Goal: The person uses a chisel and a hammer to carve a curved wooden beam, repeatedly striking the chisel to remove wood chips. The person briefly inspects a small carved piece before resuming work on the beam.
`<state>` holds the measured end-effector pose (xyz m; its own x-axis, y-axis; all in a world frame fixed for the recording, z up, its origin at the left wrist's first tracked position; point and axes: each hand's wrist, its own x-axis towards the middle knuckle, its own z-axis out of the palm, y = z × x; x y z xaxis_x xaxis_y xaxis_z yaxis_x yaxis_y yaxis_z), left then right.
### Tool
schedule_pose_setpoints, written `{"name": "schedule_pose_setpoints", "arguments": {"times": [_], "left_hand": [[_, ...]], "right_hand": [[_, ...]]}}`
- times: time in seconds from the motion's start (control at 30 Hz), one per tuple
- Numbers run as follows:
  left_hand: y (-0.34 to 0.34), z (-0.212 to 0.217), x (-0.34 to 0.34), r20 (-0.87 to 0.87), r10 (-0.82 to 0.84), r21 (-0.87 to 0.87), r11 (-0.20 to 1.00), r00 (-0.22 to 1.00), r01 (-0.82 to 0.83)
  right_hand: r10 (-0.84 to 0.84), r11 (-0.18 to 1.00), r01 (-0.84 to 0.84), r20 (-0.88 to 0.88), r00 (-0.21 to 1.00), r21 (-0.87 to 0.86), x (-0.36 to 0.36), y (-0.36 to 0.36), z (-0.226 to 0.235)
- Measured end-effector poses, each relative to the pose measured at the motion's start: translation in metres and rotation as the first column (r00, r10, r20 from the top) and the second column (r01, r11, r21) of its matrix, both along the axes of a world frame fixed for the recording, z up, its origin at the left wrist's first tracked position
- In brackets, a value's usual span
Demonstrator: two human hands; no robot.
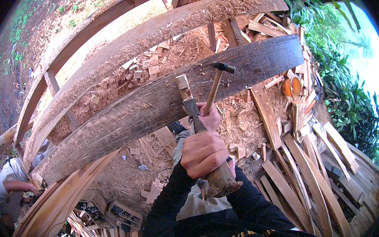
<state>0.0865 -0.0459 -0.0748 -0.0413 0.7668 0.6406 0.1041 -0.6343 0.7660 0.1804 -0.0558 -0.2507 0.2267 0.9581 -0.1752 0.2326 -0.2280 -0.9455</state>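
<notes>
My left hand (204,154) is wrapped round the thick wooden handle of a large chisel (199,125). The handle's near end is frayed and battered, and a metal socket joins it to the pale, wood-coloured far part, whose nature I cannot make out for sure. Just beyond, partly behind the handle, my right hand (210,117) is closed on the wooden shaft of a hammer (216,84). Its dark head points up and away from me. Both tools appear over a long, dark, curved timber (148,103); contact with it is unclear.
Two more curved timbers, one a wide beam (160,27), lie beyond. Wood chips and offcuts (152,70) cover the ground. Boards (309,171) lean at the right, near an orange container (291,86). Another person (14,181) crouches at the far left by stacked planks (58,202).
</notes>
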Motion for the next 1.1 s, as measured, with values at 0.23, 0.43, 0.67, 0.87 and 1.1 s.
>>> {"name": "schedule_pose_setpoints", "arguments": {"times": [0.23,0.43,0.67,0.87,1.1], "left_hand": [[0.003,-0.004,0.004,-0.036,0.064,0.031,0.998,0.997,-0.063],[0.003,-0.007,0.010,-0.040,0.043,0.022,0.999,0.998,-0.042],[0.003,-0.005,0.008,-0.048,0.047,0.005,0.999,0.998,-0.047],[0.007,-0.006,0.011,-0.046,0.053,0.039,0.998,0.997,-0.052],[0.011,-0.003,0.012,0.040,0.117,0.076,0.990,0.992,-0.119]], "right_hand": [[0.016,1.000,-0.018,0.115,0.993,0.014,-0.004,0.002,0.022],[0.032,1.000,-0.031,0.136,0.990,-0.004,0.001,-0.003,0.027],[0.049,0.999,-0.047,0.143,0.988,-0.017,0.007,-0.010,0.035],[0.075,0.997,-0.072,0.188,0.979,-0.022,0.025,-0.017,0.049],[0.176,0.980,-0.140,0.285,0.942,-0.143,0.086,-0.066,0.115]]}}
